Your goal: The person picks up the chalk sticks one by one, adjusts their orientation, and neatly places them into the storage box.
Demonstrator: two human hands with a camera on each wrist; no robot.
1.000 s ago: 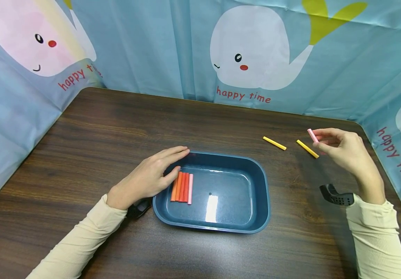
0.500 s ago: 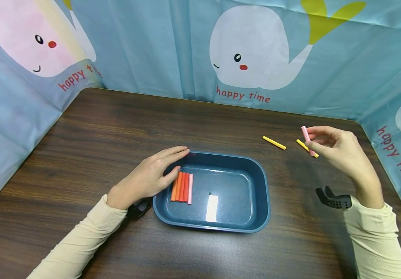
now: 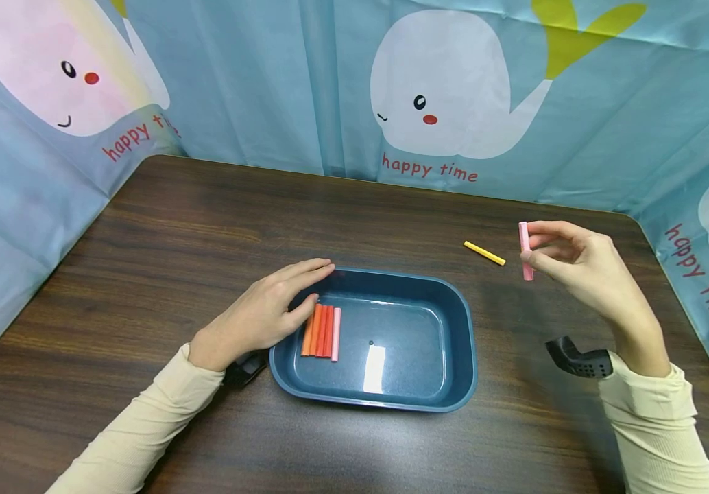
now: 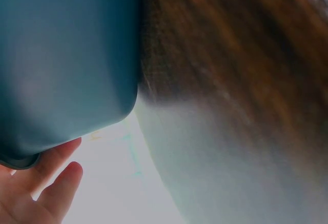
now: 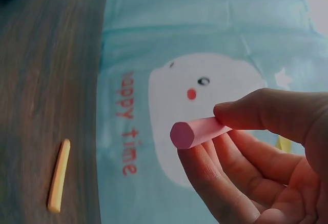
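Note:
My right hand pinches a pink chalk stick upright between thumb and fingertips, above the table's right side. Its blunt end shows close up in the right wrist view. Left of it a yellow chalk stick lies on the table; no second one shows, and the hand covers part of that area. My left hand grips the far left corner of a dark blue plastic tray, thumb inside the rim. Orange, red and pink chalk sticks lie side by side in its left part.
A dark wood-grain table bears everything. Blue curtains with whale prints hang behind it and at both sides. A black wrist device sits at the right cuff.
My right hand has moved left with the pink chalk stick and turned it more upright. A second yellow chalk stick has gone out of sight behind it. My left hand stays put.

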